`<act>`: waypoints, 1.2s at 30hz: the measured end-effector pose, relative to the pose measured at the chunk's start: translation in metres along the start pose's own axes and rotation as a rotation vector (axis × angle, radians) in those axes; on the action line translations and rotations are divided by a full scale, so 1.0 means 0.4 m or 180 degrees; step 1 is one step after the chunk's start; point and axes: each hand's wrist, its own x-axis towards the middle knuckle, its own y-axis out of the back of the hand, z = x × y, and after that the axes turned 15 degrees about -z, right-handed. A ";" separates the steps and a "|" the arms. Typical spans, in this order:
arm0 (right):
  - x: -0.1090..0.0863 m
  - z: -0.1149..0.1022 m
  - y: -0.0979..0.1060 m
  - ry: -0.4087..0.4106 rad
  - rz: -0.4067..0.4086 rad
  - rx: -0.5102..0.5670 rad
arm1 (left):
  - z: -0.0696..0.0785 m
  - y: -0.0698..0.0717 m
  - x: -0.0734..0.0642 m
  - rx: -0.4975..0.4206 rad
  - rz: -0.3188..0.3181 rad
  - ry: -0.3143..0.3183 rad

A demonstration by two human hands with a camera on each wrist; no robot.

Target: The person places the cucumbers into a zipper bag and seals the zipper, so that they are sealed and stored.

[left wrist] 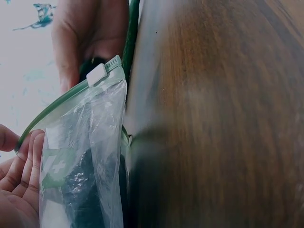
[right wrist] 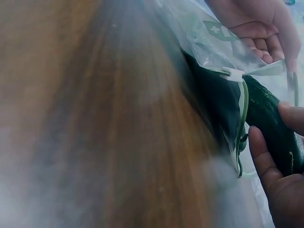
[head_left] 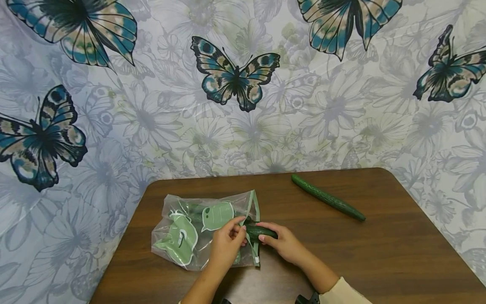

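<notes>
Two hands at the mouth of one bag here. Your left hand [head_left: 228,240] has thumb and fingers pinching the green-edged rim of that clear slider zip bag [head_left: 182,245], the one with the green cartoon prints. Your right hand [head_left: 287,244] is pinching the near cucumber [head_left: 263,232] by its outer end, thumb on one side, fingers on the other. That cuke sits right in the bag's mouth, part inside, part sticking out toward your right. The bag itself lies flat-ish on the left half of the brown wood-grain table [head_left: 341,261], and your left wrist cam shows the white slider [left wrist: 97,74] down at one corner of the rim. There's a dark green shape inside the plastic too, but I can't tell if it's another cuke. The long cucumber [head_left: 328,198] lies slantwise on the table, beyond your right hand and well apart from it. Butterfly-print backdrop [head_left: 243,143] behind.
</notes>
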 end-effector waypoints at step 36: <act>0.003 0.017 -0.009 0.0198 0.0145 0.0965 | 0.008 -0.018 0.007 -0.0061 0.0073 0.0207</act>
